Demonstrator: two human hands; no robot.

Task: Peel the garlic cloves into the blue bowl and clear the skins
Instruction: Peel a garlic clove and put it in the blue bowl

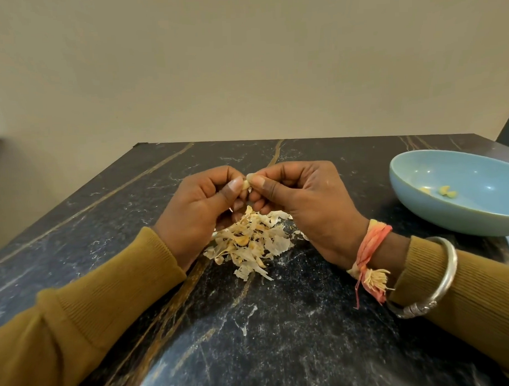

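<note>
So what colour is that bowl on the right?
The bowl is light blue, seen in the head view.

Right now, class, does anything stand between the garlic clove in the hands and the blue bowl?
Nothing visible does: beyond the right hand holding the small pale garlic clove, only bare dark marble tabletop reaches the pale blue bowl.

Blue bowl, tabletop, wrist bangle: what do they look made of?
Blue bowl: probably glazed ceramic, going by glossy highlights and a thick rim. Tabletop: polished dark stone or a stone-look laminate, with white and gold veins. Bangle: silvery metal, smooth sheen, engraved ends.
</note>
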